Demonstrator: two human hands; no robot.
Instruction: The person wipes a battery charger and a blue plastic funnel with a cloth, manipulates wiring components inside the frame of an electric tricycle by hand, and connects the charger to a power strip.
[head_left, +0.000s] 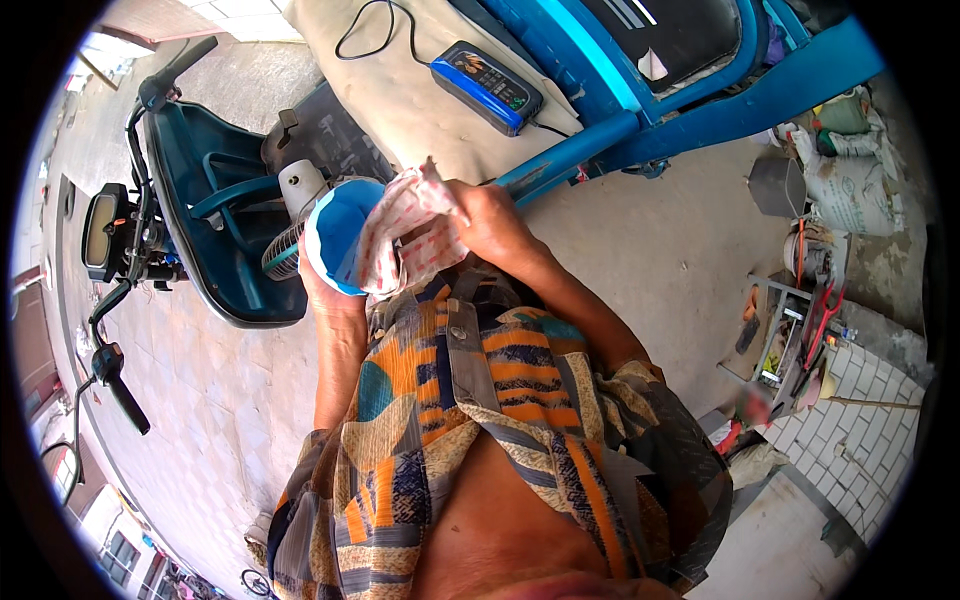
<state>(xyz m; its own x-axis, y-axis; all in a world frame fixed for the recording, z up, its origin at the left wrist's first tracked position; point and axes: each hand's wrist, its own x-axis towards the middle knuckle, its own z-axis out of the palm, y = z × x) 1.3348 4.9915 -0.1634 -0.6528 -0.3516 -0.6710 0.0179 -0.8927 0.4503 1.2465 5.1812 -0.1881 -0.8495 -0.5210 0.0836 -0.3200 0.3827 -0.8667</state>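
My left hand is closed on the lower left side of a round blue plastic piece with a lobed, pale rim. It resembles a fan blade or a shallow bowl; I cannot tell which. A white cloth with red marks hangs over its right side, and my right hand grips the cloth's upper right edge. The left fingers are mostly hidden behind the blue piece. Just left of it are a fan's wire guard and a white rounded housing.
A teal electric tricycle's front shield and handlebar stand at left. Ahead, a blue-and-black charger with a cable lies on a beige seat cover. A blue metal frame spans the upper right. Sacks and a tool rack stand at right.
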